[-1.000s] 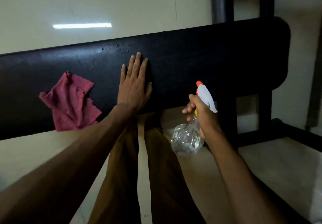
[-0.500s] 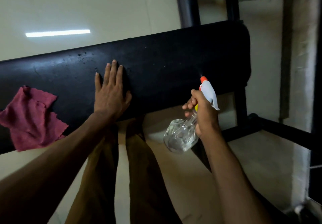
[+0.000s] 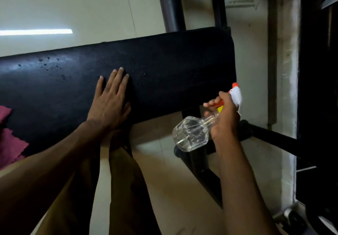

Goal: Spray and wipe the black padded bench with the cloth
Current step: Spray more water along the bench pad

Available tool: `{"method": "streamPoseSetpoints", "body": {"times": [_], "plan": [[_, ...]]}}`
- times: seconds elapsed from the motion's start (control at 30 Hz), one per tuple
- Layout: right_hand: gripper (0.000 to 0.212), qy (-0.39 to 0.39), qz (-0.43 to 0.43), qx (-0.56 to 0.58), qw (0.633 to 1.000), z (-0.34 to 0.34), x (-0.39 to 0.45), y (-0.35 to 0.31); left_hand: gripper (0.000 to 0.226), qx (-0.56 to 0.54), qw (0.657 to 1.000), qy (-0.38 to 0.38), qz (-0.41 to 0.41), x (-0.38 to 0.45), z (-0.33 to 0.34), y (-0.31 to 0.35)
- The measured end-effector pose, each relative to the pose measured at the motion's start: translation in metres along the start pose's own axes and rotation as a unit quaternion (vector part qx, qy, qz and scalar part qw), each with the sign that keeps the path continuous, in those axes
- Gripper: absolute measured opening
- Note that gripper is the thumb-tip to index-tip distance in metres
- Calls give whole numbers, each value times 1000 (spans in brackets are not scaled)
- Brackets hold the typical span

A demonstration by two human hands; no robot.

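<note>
Head view: left hand [image 3: 109, 103] flat on bench [image 3: 173, 66], right hand [image 3: 224, 117] gripping spray bottle [image 3: 193, 132].

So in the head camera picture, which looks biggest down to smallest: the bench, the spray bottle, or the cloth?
1. Bench, by far.
2. Spray bottle.
3. Cloth, though the picture's edge cuts it off, so its place against the bottle is unsure.

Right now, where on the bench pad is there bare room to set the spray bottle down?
The widest bare patch of the black padded bench lies between the left hand and the pad's right end, near the spray bottle in the right hand. Left of the hand, droplets dot the far edge, and the cloth crowds the left end.
</note>
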State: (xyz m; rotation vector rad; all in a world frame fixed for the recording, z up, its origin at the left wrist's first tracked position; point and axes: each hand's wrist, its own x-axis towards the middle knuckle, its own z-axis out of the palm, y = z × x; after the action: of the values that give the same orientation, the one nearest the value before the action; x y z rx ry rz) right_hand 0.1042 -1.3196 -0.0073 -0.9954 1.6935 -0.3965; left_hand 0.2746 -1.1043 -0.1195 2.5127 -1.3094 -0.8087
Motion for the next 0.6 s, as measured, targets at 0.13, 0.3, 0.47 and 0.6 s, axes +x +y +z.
{"method": "streamPoseSetpoints", "body": {"times": [0.13, 0.3, 0.47, 0.6], "plan": [[31, 21, 3, 1, 1000, -15, 6, 7, 83, 9, 999, 0, 42, -6, 3, 4], [34, 62, 45, -12, 997, -31, -1, 36, 88, 33, 999, -17, 39, -13, 6, 0], [39, 62, 67, -24, 996, -38, -11, 61, 87, 41, 998, -16, 54, -16, 7, -9], [36, 60, 75, -28, 995, -31, -19, 68, 89, 36, 998, -9, 47, -24, 8, -13]]}}
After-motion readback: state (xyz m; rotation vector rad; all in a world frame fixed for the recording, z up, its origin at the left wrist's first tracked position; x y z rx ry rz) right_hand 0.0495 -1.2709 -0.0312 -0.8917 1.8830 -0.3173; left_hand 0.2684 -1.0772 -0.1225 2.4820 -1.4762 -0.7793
